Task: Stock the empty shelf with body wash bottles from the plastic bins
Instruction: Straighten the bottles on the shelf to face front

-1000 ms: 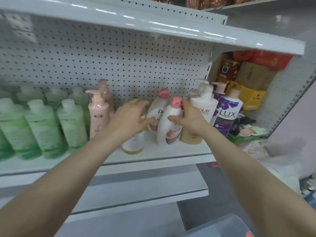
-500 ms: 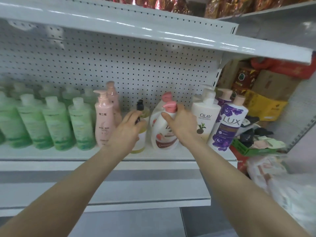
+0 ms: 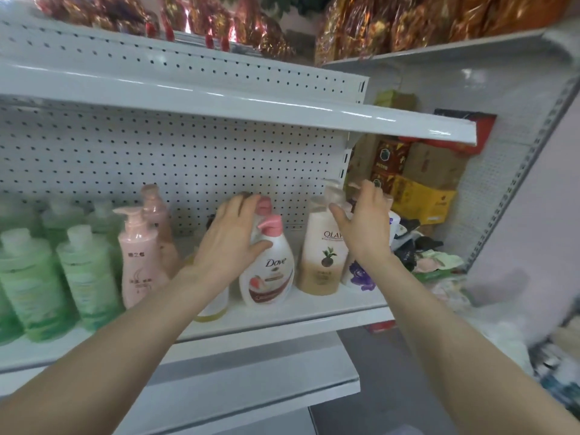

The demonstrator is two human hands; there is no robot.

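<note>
I saw the right hand [image 3: 364, 224] quit the Dove bottle [image 3: 270, 277], fingers spread beside the Olay bottle [image 3: 323, 259]; the left hand [image 3: 232, 246] gripped Dove.

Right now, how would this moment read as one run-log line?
left hand touches Dove bottle | right hand free, at Olay bottle | both bottles upright on shelf

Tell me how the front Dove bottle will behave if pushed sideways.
The Dove bottle has a wide base and narrow neck, so pushed low it should probably slide, not tip. Its smooth rounded plastic may slip in a grip. The Olay bottle stands close beside it; a push that way likely bumps it.
</note>
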